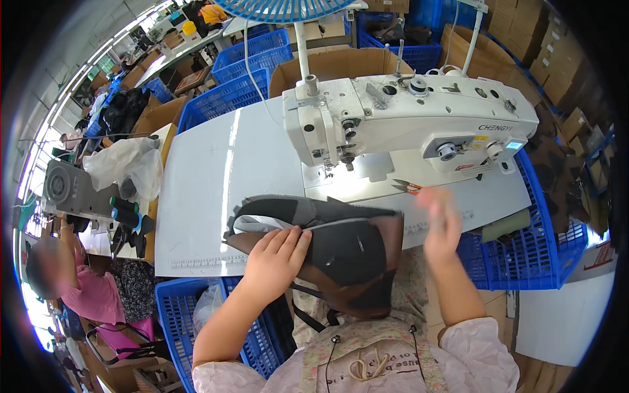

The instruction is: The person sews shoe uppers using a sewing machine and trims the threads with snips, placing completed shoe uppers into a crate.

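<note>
My left hand (276, 258) grips the upper edge of a half-sewn black and brown fabric piece (347, 254), bag-like in shape, its fingers laid over the near panel. The piece opens upward, showing a grey and black lining. It rests against the front edge of the sewing table, over my lap. Smeared by motion, my right hand (443, 226) is raised to the right of the piece. Its fingertips are close to thread snips (407, 187) with orange handles, which lie on the table; whether they touch is unclear.
A white industrial sewing machine (400, 124) stands across the table (196, 177). Blue plastic crates (187, 314) flank my lap, and a blue fan (285, 6) hangs above. At the left, a person in pink (95, 295) sits by another machine. Cardboard boxes (557, 59) are stacked at the far right.
</note>
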{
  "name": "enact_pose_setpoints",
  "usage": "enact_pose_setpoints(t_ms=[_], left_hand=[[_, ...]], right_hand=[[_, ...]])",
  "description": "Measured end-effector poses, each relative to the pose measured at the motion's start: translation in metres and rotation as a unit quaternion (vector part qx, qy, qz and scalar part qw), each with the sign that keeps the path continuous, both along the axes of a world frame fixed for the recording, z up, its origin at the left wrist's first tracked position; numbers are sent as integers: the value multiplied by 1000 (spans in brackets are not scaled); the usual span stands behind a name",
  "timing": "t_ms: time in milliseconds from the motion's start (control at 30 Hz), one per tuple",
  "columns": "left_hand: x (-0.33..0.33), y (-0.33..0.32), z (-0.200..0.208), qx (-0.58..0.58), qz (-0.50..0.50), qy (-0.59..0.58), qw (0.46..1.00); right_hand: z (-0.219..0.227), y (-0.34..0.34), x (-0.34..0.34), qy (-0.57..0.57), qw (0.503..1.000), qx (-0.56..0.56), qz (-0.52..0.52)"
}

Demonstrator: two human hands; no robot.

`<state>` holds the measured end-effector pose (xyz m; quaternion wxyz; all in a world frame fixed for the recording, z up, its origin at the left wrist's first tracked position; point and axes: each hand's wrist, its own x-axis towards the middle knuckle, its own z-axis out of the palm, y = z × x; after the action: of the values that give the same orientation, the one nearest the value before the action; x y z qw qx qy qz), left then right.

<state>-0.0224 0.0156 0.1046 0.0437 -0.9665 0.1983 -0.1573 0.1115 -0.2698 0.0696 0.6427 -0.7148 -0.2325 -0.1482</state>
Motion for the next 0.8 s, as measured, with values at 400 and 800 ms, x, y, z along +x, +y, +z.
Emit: enact_pose_setpoints(t_ms=[400, 800], left_hand=[[-20, -24, 13, 26, -112, -95, 989], [-23, -33, 20, 44, -136, -97, 985]], right_hand=[[-65, -35, 65, -69, 927, -357, -91], [65, 13, 18, 94, 894, -282, 336]])
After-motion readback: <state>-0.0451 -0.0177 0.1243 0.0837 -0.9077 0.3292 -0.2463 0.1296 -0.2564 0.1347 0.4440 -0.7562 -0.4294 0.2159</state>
